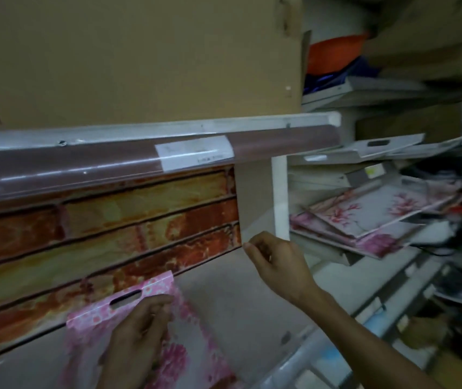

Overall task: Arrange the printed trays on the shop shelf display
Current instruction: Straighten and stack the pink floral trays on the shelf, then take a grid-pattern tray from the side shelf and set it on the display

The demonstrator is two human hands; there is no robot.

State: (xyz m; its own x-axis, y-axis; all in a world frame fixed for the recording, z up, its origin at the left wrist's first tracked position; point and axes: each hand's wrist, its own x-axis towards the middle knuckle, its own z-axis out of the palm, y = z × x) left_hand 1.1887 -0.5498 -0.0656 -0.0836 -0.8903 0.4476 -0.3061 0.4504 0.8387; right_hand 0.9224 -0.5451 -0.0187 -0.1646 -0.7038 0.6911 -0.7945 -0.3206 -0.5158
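on the lower shelf (238, 299), left hand (137, 341) clamps the pink tray (103, 315) near its handle slot (long axis running toward the camera). right hand (277, 262) is loosely curled and empty, up-right by the divider (280, 197).

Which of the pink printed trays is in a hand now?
The pink floral tray at bottom left, with the slot handle: the left hand grips it. The other pink trays lie stacked on the right-hand shelf, untouched; the right hand holds none.
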